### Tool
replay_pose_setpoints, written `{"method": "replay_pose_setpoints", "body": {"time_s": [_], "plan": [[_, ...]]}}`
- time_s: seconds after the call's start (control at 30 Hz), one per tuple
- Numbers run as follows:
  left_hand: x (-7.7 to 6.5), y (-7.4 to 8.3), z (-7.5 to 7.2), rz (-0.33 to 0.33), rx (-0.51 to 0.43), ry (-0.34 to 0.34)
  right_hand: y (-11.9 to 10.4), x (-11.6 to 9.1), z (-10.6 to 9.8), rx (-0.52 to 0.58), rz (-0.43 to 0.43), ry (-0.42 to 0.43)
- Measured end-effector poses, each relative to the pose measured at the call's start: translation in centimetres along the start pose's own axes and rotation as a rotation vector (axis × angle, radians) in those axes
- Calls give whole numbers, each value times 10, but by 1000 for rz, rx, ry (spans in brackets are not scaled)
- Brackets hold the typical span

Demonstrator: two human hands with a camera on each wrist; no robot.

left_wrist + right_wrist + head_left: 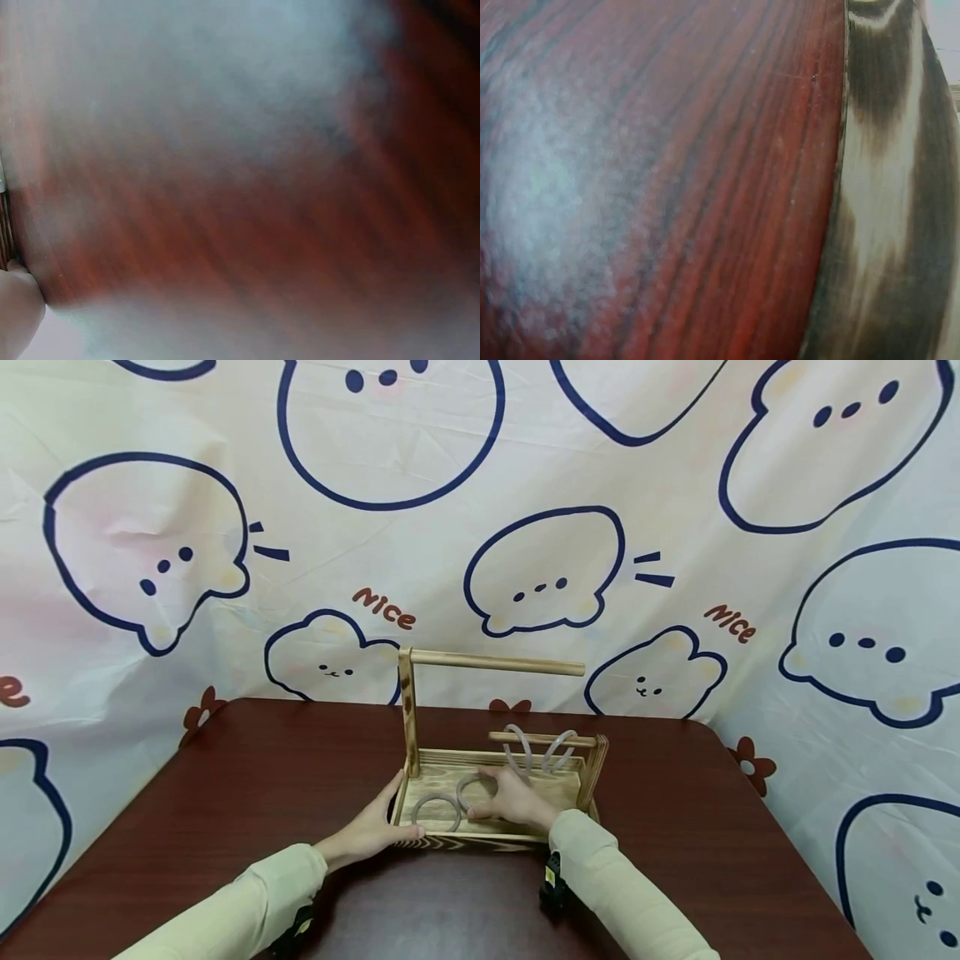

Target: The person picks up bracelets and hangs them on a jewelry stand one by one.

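Observation:
A wooden jewelry stand [409, 718] with a shallow tray base stands on the table, seen in the head view. My left hand [367, 831] holds the tray's left front corner, thumb at the front edge and fingers along the left side. Over the tray, my right hand [517, 802] pinches a greyish bangle [461, 792] between thumb and fingers. Another bangle [415, 814] lies in the tray just left of it. Two pale bangles hang on the short lower bar [581, 742]. The right wrist view shows the tray's dark-grained outer wall [881, 187], not the hand.
The long upper bar [498, 662] reaches rightward from the left post, above the right hand. The reddish-brown table [262, 777] surrounds the stand. Behind it hangs a printed cloth [420, 552] with cartoon bears.

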State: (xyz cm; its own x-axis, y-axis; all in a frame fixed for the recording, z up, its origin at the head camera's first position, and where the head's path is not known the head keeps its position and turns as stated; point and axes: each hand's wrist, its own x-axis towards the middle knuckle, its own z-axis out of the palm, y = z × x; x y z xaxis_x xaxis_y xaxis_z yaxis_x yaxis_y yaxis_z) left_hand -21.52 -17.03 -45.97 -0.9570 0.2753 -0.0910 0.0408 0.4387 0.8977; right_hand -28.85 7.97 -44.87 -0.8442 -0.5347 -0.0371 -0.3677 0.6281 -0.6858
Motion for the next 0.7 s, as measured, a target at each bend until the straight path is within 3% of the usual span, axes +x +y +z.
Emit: {"method": "replay_pose_setpoints", "body": {"time_s": [0.53, 0.7], "plan": [[1, 0, 0, -1, 5, -4, -11, -3, 9, 57, -11, 83], [1, 0, 1, -4, 7, -3, -22, -7, 8, 79, -30, 55]]}}
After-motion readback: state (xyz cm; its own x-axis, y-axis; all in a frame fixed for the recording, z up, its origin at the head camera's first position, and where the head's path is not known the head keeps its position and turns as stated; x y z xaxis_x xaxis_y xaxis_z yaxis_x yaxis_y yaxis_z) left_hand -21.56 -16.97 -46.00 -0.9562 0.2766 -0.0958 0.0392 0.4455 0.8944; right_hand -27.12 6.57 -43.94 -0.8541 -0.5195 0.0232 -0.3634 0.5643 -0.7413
